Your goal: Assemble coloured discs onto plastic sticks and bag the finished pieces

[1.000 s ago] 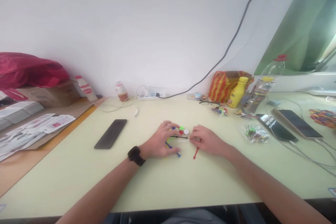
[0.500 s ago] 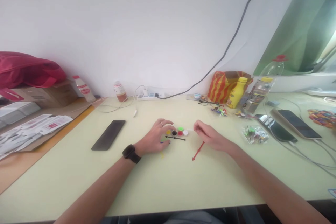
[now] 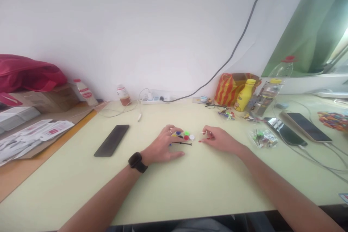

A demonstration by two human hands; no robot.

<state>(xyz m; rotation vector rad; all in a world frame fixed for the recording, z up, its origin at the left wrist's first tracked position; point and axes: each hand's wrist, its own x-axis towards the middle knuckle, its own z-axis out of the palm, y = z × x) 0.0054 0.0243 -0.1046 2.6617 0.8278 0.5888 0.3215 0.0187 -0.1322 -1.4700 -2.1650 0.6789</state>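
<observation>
Pickup apparently in hand, with white stick [image 3: 206, 132] and probably red piece [image 3: 200, 141] pinched in right grip [image 3: 218, 139] over bench [image 3: 163, 195], left grip [image 3: 165, 145] spread partly over coloured discs [image 3: 186, 137] beside black stick [image 3: 186, 143], and light fingertip control likely called for next to keep both together.

Diffuse, bright light enters at the window [image 3: 342, 51], beyond the right end of the far edge of the worktop [image 3: 70, 181], and washes out nearly to white beside the green curtain [image 3: 299, 36]. The wall [image 3: 136, 32] is pale and evenly lit; shadows on the worktop are faint and soft, while the space below the near edge lies dark. Reflections whiten the glossy phone [image 3: 286, 132] and clear packet [image 3: 263, 139]. Fine detail is smeared: the coloured discs [image 3: 186, 137] by the left hand [image 3: 166, 145] lack crisp rims, and print on the cards [image 3: 56, 129] beyond the left edge is illegible. Wide-angle distortion tilts the yellow bottle [image 3: 244, 96] and the white, red-capped bottle [image 3: 85, 93] outward.
</observation>
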